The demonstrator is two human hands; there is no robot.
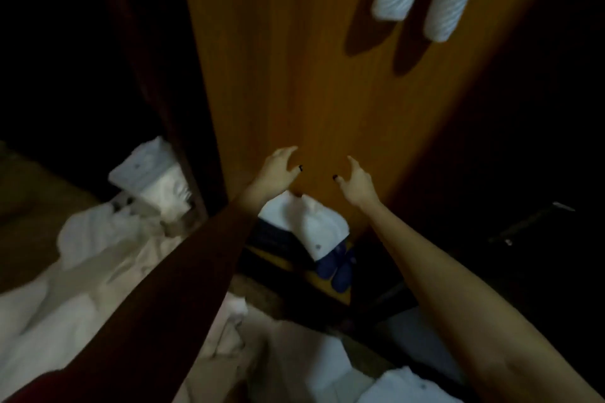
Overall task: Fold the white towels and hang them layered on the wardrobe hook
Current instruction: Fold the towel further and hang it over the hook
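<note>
Head view: left hand (278,167) and right hand (357,180) are both empty, fingers loosely curved, apart, held up in front of the wardrobe panel (294,75). White towel (314,226) hangs against the panel just below and between them; the hook is too dim to make out.

Judgement: terry cloth, so light, soft, limp, not fragile. It will slump if held one-sided. Best pinched along the top fold, one hand per side.

Looks: white, folded narrow, small dark mark near the lower edge. Second folded towel (147,170) sits left of the panel.
</note>
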